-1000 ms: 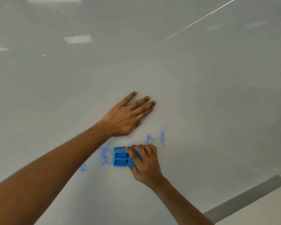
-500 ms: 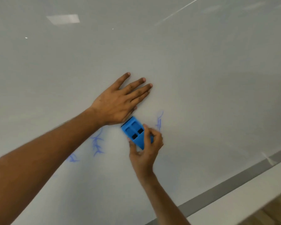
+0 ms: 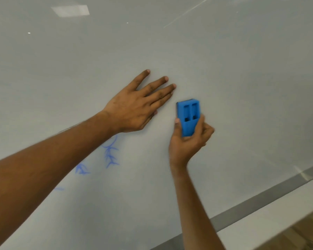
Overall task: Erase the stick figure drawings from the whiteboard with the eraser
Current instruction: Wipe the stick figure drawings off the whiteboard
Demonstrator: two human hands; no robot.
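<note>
A blue eraser (image 3: pixel 188 116) with two slots in its back lies against the whiteboard (image 3: pixel 242 78), upright. My right hand (image 3: pixel 190 141) grips its lower half, thumb on the left side. My left hand (image 3: pixel 137 107) rests flat on the board just left of the eraser, fingers spread and pointing up-right. Blue stick figure strokes (image 3: pixel 110 154) remain below my left wrist, with a smaller blue mark (image 3: pixel 81 169) further left, partly hidden by my left forearm. The board around the eraser shows no blue strokes.
The whiteboard's grey bottom frame (image 3: pixel 260 204) runs diagonally across the lower right. Below it is a pale ledge (image 3: pixel 271 226) and a strip of wooden floor (image 3: pixel 300 237). Ceiling lights reflect in the board's upper left.
My right hand slid the eraser up and to the right and turned it upright. The blue strokes that stood right of my left hand are gone. My left hand stayed on the board.
</note>
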